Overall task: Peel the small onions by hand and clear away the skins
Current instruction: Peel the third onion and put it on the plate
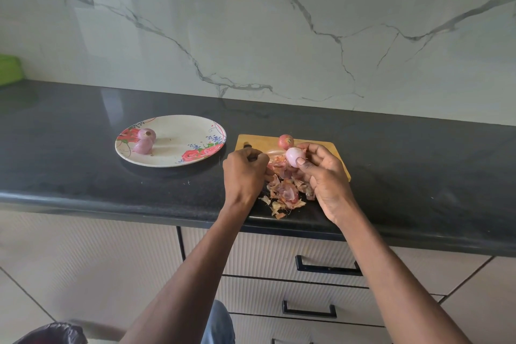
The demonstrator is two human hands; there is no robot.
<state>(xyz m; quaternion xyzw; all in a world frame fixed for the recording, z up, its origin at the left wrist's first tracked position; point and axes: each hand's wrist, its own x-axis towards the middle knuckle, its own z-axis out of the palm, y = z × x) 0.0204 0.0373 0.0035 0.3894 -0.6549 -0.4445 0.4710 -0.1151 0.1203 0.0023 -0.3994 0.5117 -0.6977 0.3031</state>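
Observation:
My right hand [321,173] pinches a pale, peeled small onion [295,156] between thumb and fingers, above the wooden cutting board [257,141]. My left hand [244,173] is curled round the dark handle of a knife [247,145], whose blade points toward the onion. An onion still in its red skin [285,141] sits at the board's far edge. A pile of onion skins [287,193] lies between my hands, spilling off the board onto the counter. Two peeled onions [145,140] rest on the left side of the floral plate [181,159].
The black counter [83,170] runs along a marble-patterned wall. A green container [8,68] stands at the far left. Drawers with black handles [326,265] are below the counter edge. A dark plastic bag [53,334] shows at the bottom left.

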